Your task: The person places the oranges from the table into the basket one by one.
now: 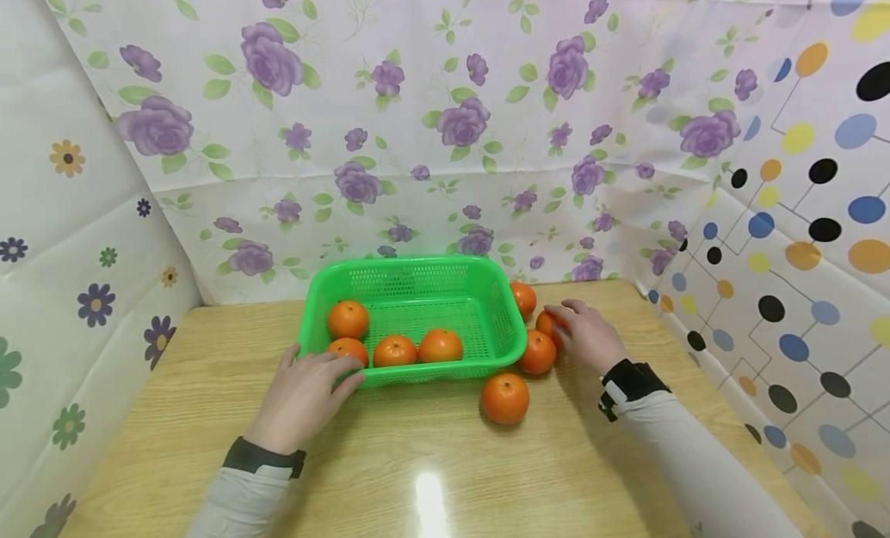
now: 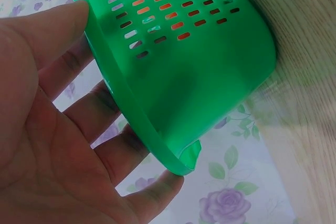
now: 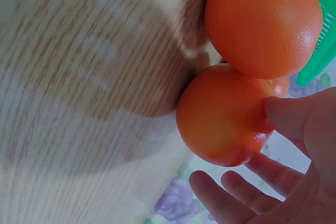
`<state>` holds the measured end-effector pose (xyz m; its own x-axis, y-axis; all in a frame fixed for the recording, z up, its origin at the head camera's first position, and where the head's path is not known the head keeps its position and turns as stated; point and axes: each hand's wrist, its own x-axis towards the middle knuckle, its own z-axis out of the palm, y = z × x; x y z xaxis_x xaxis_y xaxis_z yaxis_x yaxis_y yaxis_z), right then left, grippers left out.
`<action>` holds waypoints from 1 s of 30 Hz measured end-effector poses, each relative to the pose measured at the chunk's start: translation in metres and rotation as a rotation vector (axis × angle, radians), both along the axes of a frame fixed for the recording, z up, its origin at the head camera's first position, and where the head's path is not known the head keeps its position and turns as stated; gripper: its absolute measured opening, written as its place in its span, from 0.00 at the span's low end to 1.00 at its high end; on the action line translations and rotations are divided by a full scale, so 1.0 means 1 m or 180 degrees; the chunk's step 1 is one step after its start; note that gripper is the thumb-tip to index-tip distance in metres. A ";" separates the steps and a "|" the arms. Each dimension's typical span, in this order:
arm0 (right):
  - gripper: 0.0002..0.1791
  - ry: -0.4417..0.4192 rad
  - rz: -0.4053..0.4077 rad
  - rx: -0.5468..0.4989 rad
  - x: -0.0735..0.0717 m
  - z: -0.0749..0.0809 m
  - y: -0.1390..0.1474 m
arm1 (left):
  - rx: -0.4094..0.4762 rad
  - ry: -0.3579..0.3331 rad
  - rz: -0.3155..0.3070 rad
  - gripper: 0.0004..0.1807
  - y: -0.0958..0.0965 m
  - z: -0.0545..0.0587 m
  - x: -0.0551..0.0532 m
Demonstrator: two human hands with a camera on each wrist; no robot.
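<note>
Head view, orange (image 1: 545,325) touching right hand (image 1: 589,335)

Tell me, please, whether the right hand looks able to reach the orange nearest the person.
Probably yes: the nearest orange sits outside the green basket, its near side free, though the right hand must first leave the touched orange.

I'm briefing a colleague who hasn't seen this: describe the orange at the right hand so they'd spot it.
Find the green basket on the wooden table. Outside it, around its right end, lie four loose oranges. The target orange is farthest right in the head view, and the only one of the four the right hand touches.
</note>
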<state>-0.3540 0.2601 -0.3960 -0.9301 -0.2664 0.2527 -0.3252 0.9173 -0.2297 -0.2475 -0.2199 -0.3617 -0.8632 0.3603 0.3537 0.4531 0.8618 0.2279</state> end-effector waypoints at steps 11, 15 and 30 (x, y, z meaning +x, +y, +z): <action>0.32 -0.0133 0.0081 0.0079 -0.004 -0.002 0.003 | 0.0006 0.0024 -0.0008 0.08 0.000 -0.001 0.000; 0.33 -0.0150 0.0045 0.0013 -0.005 -0.002 0.004 | 0.0006 0.0019 -0.0010 0.08 0.000 0.000 0.000; 0.34 -0.0242 -0.0058 -0.0048 -0.005 -0.001 0.009 | 0.0014 0.0018 -0.0001 0.07 0.000 0.001 0.000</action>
